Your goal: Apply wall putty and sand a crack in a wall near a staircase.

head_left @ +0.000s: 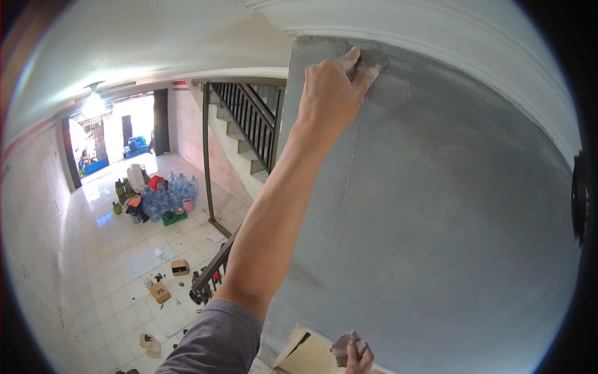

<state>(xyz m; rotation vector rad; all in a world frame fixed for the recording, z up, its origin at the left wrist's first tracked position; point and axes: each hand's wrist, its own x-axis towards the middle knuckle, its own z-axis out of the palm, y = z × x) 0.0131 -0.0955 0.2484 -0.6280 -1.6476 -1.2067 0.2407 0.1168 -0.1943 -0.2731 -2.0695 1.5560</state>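
Note:
My left hand (pixel 330 93) is raised to the top of the grey wall (pixel 436 187), its fingers pinched against the surface just below the white moulding (pixel 448 31), round something small that I cannot make out. A thin crack (pixel 349 174) runs down the wall below these fingers. At the lower edge, my right hand (pixel 358 358) grips a crumpled pinkish-grey piece (pixel 342 343), perhaps cloth or paper, in front of a cream-coloured opening in the wall.
Below on the left lies a tiled floor (pixel 99 262) with several water jugs (pixel 168 199), green gas cylinders, cardboard boxes (pixel 159 292) and scattered tools. A dark railing (pixel 205 280) runs beside me; stairs (pixel 237 137) and a bright doorway (pixel 112 137) stand farther back.

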